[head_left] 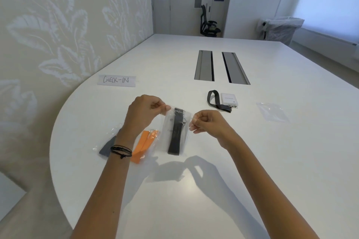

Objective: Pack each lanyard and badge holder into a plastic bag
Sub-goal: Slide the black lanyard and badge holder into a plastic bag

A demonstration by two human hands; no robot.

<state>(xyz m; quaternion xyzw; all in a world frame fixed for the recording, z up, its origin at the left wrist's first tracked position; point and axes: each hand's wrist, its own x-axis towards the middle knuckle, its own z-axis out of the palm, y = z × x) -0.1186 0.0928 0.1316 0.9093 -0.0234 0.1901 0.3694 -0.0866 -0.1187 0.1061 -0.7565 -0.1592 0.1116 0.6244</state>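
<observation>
left hand (147,110): fingers curled, thumb and forefinger pinch the top-left corner of the held bag (185,136)
right hand (206,124): fingers curled, fingertips pinch the bag's right edge, just below its top
held bag: clear plastic, stretched between both hands at mid-table, mouth end away from the person; cannot tell if the bottom end touches the table (194,200)
black lanyard (174,137): inside the held bag, lying lengthwise, metal clip end up between the two sets of fingertips
badge holder in held bag: faint pale card behind the lanyard, hard to make out
orange lanyard bag (144,144): flat on table, just left of the held bag, under the left wrist
grey lanyard bag (106,147): flat on table, left of the orange one, partly hidden by the left forearm
loose lanyard (212,101): black, unbagged, beyond the right hand, touching the white badge holder (229,99)
empty bag (273,111): clear, flat, far right, well apart from the hands
sign (116,80): paper reading CHECK-IN, beyond the left hand
</observation>
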